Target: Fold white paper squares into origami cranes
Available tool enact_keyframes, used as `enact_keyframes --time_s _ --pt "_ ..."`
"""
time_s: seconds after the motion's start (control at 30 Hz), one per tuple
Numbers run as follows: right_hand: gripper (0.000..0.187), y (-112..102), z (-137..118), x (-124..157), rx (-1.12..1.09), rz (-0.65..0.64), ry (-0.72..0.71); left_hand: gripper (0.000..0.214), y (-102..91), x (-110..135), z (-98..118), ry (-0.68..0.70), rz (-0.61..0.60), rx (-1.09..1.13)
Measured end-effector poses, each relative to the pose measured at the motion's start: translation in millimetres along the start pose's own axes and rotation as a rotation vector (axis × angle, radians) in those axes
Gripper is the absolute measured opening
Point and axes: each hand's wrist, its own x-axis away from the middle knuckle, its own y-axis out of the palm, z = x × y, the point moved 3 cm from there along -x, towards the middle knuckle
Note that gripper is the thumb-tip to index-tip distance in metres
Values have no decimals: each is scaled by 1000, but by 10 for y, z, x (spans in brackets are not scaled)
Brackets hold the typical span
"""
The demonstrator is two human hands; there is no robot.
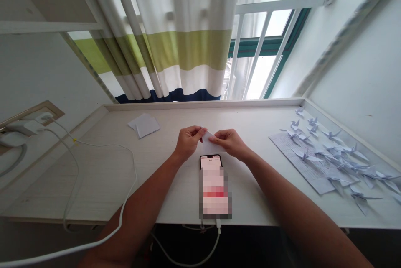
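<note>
A folded piece of white paper [210,146] is held up between my two hands, just above the far end of a phone. My left hand [189,140] pinches its upper left corner between thumb and fingers. From the other side my right hand [230,140] grips the paper's right edge, fingers closed on it. Part of the paper is hidden behind the fingertips. Below my hands the phone [216,188] lies face up near the desk's front edge, its screen lit and partly blurred. A white cable [218,226] is plugged into its near end.
Several white paper cranes [341,155] crowd the desk's right side, some on a printed sheet [300,163]. Square paper sheets [148,126] lie at the back left. A long white cable [133,163] loops from the wall socket [34,119] past my left arm. The desk [103,167] has a raised back edge.
</note>
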Motion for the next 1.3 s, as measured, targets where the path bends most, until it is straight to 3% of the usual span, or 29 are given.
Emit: enact_keyframes --time_s 0.3,0.63,0.77,0.83,0.93,1.0,1.2,1.3 --pt "44 -36 -17 -28 71 -44 -89 27 15 7 19 -77 30 146" --pt "44 -70 -80 -23 211 -74 -113 30 -85 -56 38 -27 179 123" --pt "46 -178 -81 -21 205 -90 -119 29 -322 -147 83 4 327 206" --pt "47 -281 -75 -31 247 -31 -120 29 -499 -198 108 54 440 232" --pt "49 -397 -84 -44 221 115 -152 30 -645 -241 111 82 483 162" --pt "46 -379 -99 -44 168 146 -190 31 -618 -229 102 103 460 97" --pt "36 -111 -131 -8 90 36 -252 33 -256 -92 100 127 306 21" --pt "34 -72 -128 7 92 15 -230 32 -177 -52 87 112 254 5"
